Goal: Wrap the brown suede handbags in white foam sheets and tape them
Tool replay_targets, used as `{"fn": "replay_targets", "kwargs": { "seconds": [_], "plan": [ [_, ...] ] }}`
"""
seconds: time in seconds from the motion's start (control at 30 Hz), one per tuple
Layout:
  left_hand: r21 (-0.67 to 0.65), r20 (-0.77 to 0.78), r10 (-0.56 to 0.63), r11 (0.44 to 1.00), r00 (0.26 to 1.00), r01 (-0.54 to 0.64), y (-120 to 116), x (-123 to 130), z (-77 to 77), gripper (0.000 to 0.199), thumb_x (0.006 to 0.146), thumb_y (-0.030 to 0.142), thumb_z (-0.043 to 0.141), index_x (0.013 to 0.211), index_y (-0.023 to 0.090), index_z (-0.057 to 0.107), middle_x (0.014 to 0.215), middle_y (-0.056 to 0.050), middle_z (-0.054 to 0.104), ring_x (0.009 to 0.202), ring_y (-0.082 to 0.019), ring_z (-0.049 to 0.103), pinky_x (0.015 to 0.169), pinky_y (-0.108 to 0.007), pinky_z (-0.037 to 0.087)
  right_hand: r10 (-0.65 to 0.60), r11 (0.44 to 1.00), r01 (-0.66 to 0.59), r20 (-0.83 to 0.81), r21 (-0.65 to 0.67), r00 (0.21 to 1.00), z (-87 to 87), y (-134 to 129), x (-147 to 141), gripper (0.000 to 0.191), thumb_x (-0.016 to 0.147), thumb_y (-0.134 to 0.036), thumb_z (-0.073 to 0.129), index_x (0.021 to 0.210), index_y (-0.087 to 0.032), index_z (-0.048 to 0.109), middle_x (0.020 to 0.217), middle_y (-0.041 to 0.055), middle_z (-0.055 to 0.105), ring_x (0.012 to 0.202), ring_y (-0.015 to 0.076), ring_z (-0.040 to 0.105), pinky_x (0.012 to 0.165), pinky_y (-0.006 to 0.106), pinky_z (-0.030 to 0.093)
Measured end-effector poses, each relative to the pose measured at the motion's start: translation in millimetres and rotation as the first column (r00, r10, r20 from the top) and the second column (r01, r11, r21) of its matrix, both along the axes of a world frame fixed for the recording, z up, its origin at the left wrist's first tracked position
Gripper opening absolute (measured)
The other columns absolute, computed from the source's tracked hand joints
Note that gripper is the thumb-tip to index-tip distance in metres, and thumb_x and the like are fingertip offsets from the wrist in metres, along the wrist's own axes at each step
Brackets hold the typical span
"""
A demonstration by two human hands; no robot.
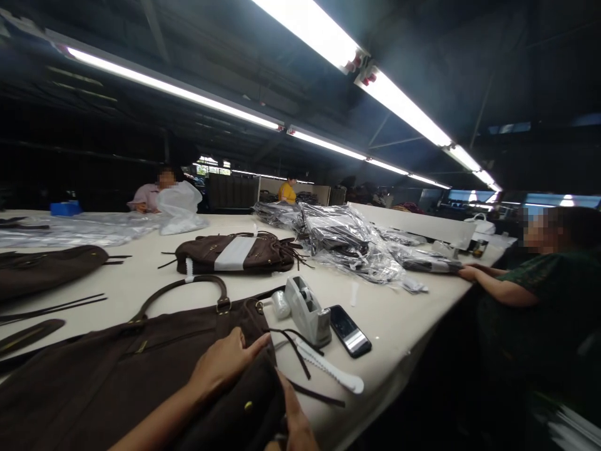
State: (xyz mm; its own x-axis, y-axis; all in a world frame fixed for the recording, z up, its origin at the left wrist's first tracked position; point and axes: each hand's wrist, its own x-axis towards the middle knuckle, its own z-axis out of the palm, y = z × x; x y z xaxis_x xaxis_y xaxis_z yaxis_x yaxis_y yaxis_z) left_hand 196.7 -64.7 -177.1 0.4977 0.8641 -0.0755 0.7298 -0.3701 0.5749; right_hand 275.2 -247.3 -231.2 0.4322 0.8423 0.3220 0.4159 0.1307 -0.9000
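Observation:
A large dark brown handbag point(164, 369) with a rolled handle, brass fittings and thin dangling straps lies in front of me on the pale table. My left hand point(225, 363) grips its near right end, with the thumb along the top and the other fingers partly hidden. At the bag's right edge my right hand point(298, 416) holds the side, partly cut off by the frame's bottom. Just beyond the bag are a grey tape dispenser point(307, 313), a roll of clear tape point(280, 305), a phone point(350, 331) and a white toothed plastic strip point(331, 366).
A second brown bag point(237, 252) with a pale band round it lies farther back. Plastic-wrapped bags point(338, 232) are piled behind it. More brown bag parts point(47, 266) lie left. A co-worker point(544, 288) at the right handles a wrapped bag; others work at the back.

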Motion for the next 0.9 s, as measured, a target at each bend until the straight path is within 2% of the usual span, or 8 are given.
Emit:
{"fn": "replay_targets", "kwargs": {
  "seconds": [0.2,0.37,0.47,0.53,0.6,0.67,0.77,0.9],
  "plan": [
    [-0.042,-0.046,-0.069,0.997,0.997,0.067,17,7,22.7,0.061,0.066,0.073,0.061,0.084,0.015,0.054,0.089,-0.015,0.070,0.090,-0.032,0.066,0.073,-0.035,0.046,0.175,0.980,-0.168,-0.066,0.107,0.982,28.1,13,-7,0.059,0.079,-0.013,0.048,0.135,-0.030,0.059,0.128,0.0047,0.058,0.110,0.0207,0.062,0.096,0.029,0.050],
    [-0.152,-0.121,-0.147,0.980,0.982,0.128,15,14,31.6,0.028,0.066,0.034,0.076,0.066,0.015,0.056,0.067,-0.002,0.062,0.070,-0.019,0.063,0.063,-0.028,0.047,0.285,0.957,-0.241,-0.380,0.161,0.880,18.8,24,-15,0.047,0.075,-0.021,0.055,0.120,-0.025,0.069,0.112,0.0045,0.060,0.084,0.0166,0.063,0.072,0.026,0.053],
    [-0.170,-0.189,-0.125,0.981,0.974,0.093,7,15,30.2,0.019,0.075,0.021,0.071,0.068,0.014,0.055,0.063,0.003,0.056,0.062,-0.011,0.056,0.062,-0.025,0.047,0.158,0.987,-0.124,-0.659,0.099,0.735,-0.4,20,-20,0.066,0.070,-0.024,0.062,0.135,-0.024,0.055,0.112,0.0051,0.059,0.062,0.0103,0.058,0.057,0.025,0.049],
    [-0.153,-0.210,-0.089,0.987,0.974,0.057,3,14,27.2,0.016,0.078,0.019,0.069,0.072,0.014,0.055,0.063,0.004,0.054,0.059,-0.010,0.053,0.059,-0.024,0.045,0.021,1.000,-0.023,-0.838,0.010,0.546,-12.7,13,-22,0.078,0.065,-0.031,0.070,0.138,-0.021,0.044,0.109,0.0061,0.060,0.056,0.0088,0.056,0.054,0.025,0.048],
    [-0.132,-0.195,-0.070,0.990,0.978,0.044,1,12,23.8,0.014,0.075,0.018,0.068,0.074,0.014,0.055,0.065,0.003,0.055,0.059,-0.010,0.052,0.056,-0.023,0.042,-0.046,0.999,0.022,-0.929,-0.041,0.368,-20.0,5,-23,0.076,0.063,-0.041,0.075,0.130,-0.018,0.046,0.103,0.0059,0.061,0.057,0.0110,0.059,0.056,0.026,0.049],
    [-0.117,-0.150,-0.055,0.992,0.987,0.037,2,10,21.8,0.013,0.068,0.016,0.067,0.075,0.014,0.057,0.064,0.001,0.056,0.060,-0.012,0.054,0.054,-0.023,0.040,-0.030,1.000,0.009,-0.958,-0.029,0.284,-19.6,-3,-22,0.067,0.063,-0.048,0.077,0.116,-0.015,0.054,0.095,0.0051,0.062,0.060,0.0138,0.063,0.058,0.027,0.050],
    [-0.163,-0.079,-0.020,0.987,0.997,0.007,8,4,25.6,0.019,0.064,0.019,0.061,0.082,0.013,0.062,0.058,-0.001,0.056,0.052,-0.015,0.053,0.048,-0.025,0.036,0.050,0.994,-0.105,-0.962,0.022,0.267,-7.3,-8,-19,0.057,0.066,-0.052,0.079,0.100,-0.011,0.062,0.088,0.0056,0.063,0.062,0.0149,0.065,0.058,0.025,0.050],
    [-0.235,0.018,0.059,0.971,0.998,-0.054,16,-12,46.3,0.045,0.065,0.024,0.058,0.107,0.009,0.062,0.046,0.004,0.048,0.042,-0.012,0.042,0.043,-0.023,0.029,0.116,0.955,-0.295,-0.954,0.030,0.278,11.1,-5,-13,0.051,0.070,-0.048,0.080,0.100,-0.009,0.067,0.091,0.0067,0.067,0.060,0.0106,0.064,0.056,0.020,0.049]
  ]
}}
